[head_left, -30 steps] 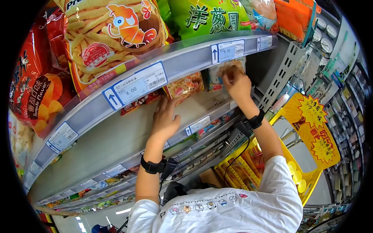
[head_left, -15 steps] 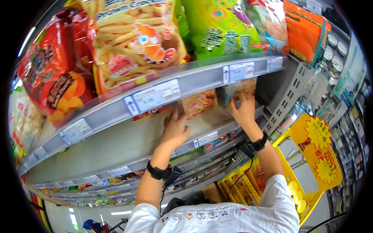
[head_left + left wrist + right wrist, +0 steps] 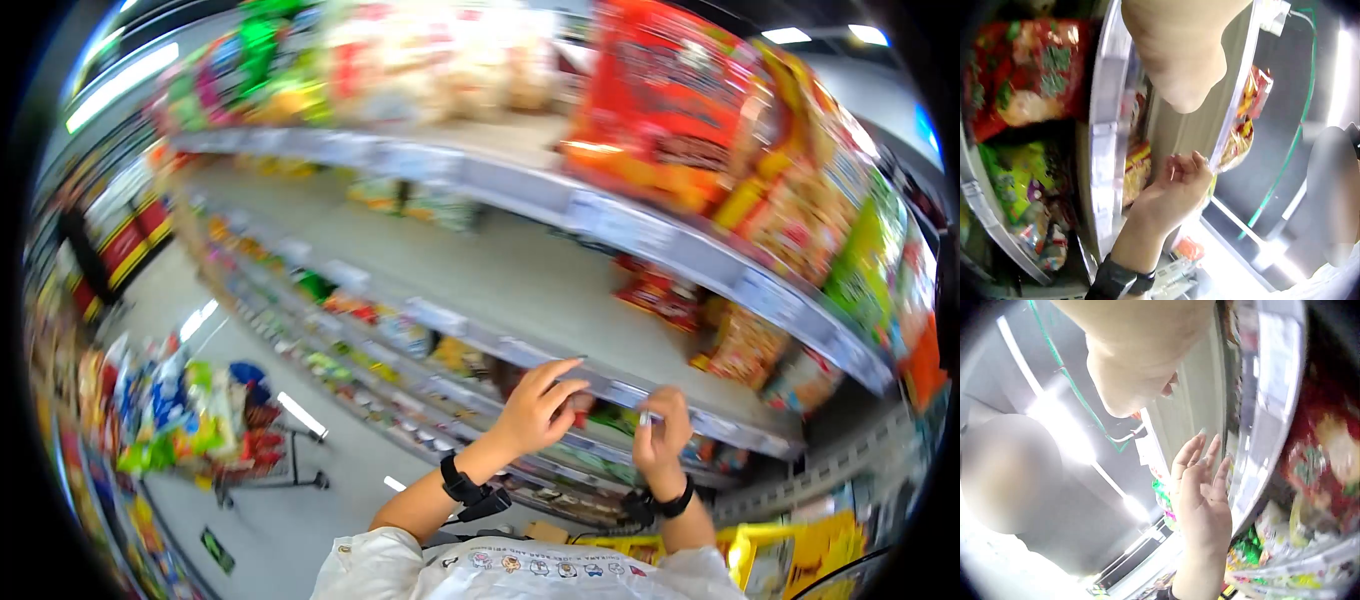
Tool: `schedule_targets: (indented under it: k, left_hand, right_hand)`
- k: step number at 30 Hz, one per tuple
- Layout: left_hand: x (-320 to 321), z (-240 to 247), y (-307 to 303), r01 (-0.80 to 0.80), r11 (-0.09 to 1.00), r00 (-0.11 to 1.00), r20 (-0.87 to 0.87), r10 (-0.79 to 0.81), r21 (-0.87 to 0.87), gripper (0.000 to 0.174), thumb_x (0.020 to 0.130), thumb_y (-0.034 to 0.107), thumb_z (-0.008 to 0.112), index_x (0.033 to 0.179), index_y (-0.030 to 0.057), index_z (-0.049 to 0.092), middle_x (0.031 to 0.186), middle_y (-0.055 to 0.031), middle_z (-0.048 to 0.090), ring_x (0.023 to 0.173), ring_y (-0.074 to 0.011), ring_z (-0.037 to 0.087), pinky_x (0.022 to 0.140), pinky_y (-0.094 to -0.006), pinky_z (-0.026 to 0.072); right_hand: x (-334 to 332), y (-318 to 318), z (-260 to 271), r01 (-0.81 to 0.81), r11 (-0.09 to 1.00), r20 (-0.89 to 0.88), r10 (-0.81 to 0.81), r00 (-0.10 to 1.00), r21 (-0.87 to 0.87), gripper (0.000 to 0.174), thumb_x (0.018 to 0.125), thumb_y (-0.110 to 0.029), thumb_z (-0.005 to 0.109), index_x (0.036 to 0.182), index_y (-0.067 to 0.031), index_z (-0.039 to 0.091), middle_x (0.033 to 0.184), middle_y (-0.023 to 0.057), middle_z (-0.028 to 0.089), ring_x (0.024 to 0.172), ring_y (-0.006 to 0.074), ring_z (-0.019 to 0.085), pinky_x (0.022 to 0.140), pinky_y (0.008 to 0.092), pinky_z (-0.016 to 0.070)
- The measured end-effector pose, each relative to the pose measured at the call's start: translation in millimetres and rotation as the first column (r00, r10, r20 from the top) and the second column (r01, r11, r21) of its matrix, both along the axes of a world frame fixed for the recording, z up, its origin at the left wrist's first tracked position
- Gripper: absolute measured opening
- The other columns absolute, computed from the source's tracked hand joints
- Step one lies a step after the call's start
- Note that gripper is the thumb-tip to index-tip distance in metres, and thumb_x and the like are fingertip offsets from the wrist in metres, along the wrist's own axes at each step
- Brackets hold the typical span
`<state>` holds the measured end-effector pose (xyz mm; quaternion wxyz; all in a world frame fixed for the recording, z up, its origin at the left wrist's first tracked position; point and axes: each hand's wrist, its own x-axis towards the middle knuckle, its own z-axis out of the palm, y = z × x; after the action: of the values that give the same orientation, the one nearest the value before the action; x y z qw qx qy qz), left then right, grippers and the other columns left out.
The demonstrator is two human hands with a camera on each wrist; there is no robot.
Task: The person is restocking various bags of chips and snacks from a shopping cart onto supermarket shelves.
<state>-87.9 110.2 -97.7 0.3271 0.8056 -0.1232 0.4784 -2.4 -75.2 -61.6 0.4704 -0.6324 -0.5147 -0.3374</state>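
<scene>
My left hand (image 3: 535, 412) hangs in front of a shelf edge in the head view, fingers spread and loosely bent, holding nothing. Close to its right, my right hand (image 3: 662, 435) is raised with loosely curled, empty fingers; the two hands are apart. The left wrist view shows the right hand (image 3: 1175, 190) near the shelf, and the right wrist view shows the left hand (image 3: 1204, 509) with fingers apart. Behind them on the shelf lie a red packet (image 3: 660, 295), a yellow-orange snack packet (image 3: 745, 345) and a pale packet (image 3: 803, 382).
Large snack bags, one red (image 3: 665, 100) and one green (image 3: 865, 260), stand on the upper shelf. More stocked shelves run below. A loaded shopping cart (image 3: 265, 450) stands in the aisle at left. A yellow display (image 3: 790, 555) is at lower right.
The head view has swung left, bringing the aisle and cart into sight. Both hands have drawn back from the shelf packets; the right hand no longer touches the pale packet.
</scene>
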Motion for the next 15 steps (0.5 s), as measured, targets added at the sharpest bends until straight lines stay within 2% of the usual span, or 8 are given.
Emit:
schedule_targets:
  k: [2, 5, 8, 9, 12, 15]
  left_hand:
    - [-51.3, -15.9, 30.8, -0.151, 0.976, 0.986, -0.091, 0.138, -0.157, 0.032, 0.069, -0.005, 0.056, 0.100, 0.0045, 0.059, 0.118, -0.0142, 0.053, 0.098, -0.0279, 0.056, 0.080, -0.0341, 0.0464]
    - [-129.5, -47.7, 73.1, -0.389, 0.854, 0.921, -0.150, 0.359, -0.346, 0.032, 0.070, -0.005, 0.055, 0.100, 0.0045, 0.059, 0.115, -0.0142, 0.055, 0.098, -0.0265, 0.057, 0.078, -0.0325, 0.0466]
    - [-213.4, -71.3, 107.6, -0.544, 0.697, 0.836, -0.236, 0.495, -0.467, 0.032, 0.070, -0.005, 0.054, 0.100, 0.0049, 0.059, 0.113, -0.0141, 0.056, 0.099, -0.0268, 0.057, 0.078, -0.0313, 0.0468]
    - [-240.2, -72.9, 113.7, -0.562, 0.632, 0.819, -0.252, 0.516, -0.534, 0.027, 0.073, -0.001, 0.053, 0.099, 0.0052, 0.058, 0.111, -0.0133, 0.056, 0.097, -0.0277, 0.056, 0.080, -0.0343, 0.0448]
    - [-312.0, -95.3, 137.1, -0.704, 0.531, 0.693, -0.290, 0.660, -0.472, 0.027, 0.073, -0.001, 0.054, 0.099, 0.0052, 0.058, 0.110, -0.0131, 0.057, 0.097, -0.0271, 0.056, 0.077, -0.0329, 0.0455]
    - [-376.7, -93.2, 144.0, -0.750, 0.421, 0.625, -0.339, 0.703, -0.509, 0.027, 0.075, -0.001, 0.053, 0.100, 0.0050, 0.057, 0.107, -0.0117, 0.058, 0.098, -0.0268, 0.057, 0.077, -0.0331, 0.0464]
  right_hand:
    - [-30.0, 41.6, -38.2, -0.145, 0.989, -0.212, 0.138, 0.967, -0.017, 0.014, 0.067, 0.001, 0.053, 0.080, 0.0004, 0.057, 0.075, 0.0149, 0.056, 0.066, 0.0290, 0.054, 0.062, 0.0348, 0.0442]
    - [-84.2, 97.9, -90.2, -0.275, 0.946, -0.443, 0.175, 0.879, -0.173, 0.014, 0.071, 0.000, 0.058, 0.085, -0.0010, 0.058, 0.074, 0.0124, 0.057, 0.067, 0.0249, 0.058, 0.064, 0.0319, 0.0458]
    - [-150.6, 151.3, -119.9, -0.451, 0.848, -0.556, 0.240, 0.796, -0.280, 0.021, 0.073, 0.001, 0.059, 0.094, -0.0006, 0.059, 0.078, 0.0117, 0.061, 0.071, 0.0220, 0.062, 0.067, 0.0310, 0.0480]
    - [-171.1, 167.3, -132.4, -0.549, 0.791, -0.648, 0.273, 0.711, -0.270, 0.024, 0.074, 0.001, 0.059, 0.098, -0.0005, 0.058, 0.079, 0.0109, 0.061, 0.072, 0.0195, 0.062, 0.068, 0.0300, 0.0486]
    - [-233.2, 211.7, -136.2, -0.735, 0.596, -0.680, 0.393, 0.618, -0.323, 0.027, 0.075, 0.001, 0.059, 0.102, -0.0007, 0.057, 0.079, 0.0099, 0.061, 0.072, 0.0177, 0.062, 0.067, 0.0288, 0.0487]
    - [-290.3, 248.6, -142.1, -0.847, 0.427, -0.756, 0.426, 0.497, -0.316, 0.030, 0.077, 0.000, 0.059, 0.107, -0.0016, 0.055, 0.079, 0.0084, 0.061, 0.072, 0.0163, 0.061, 0.068, 0.0278, 0.0489]
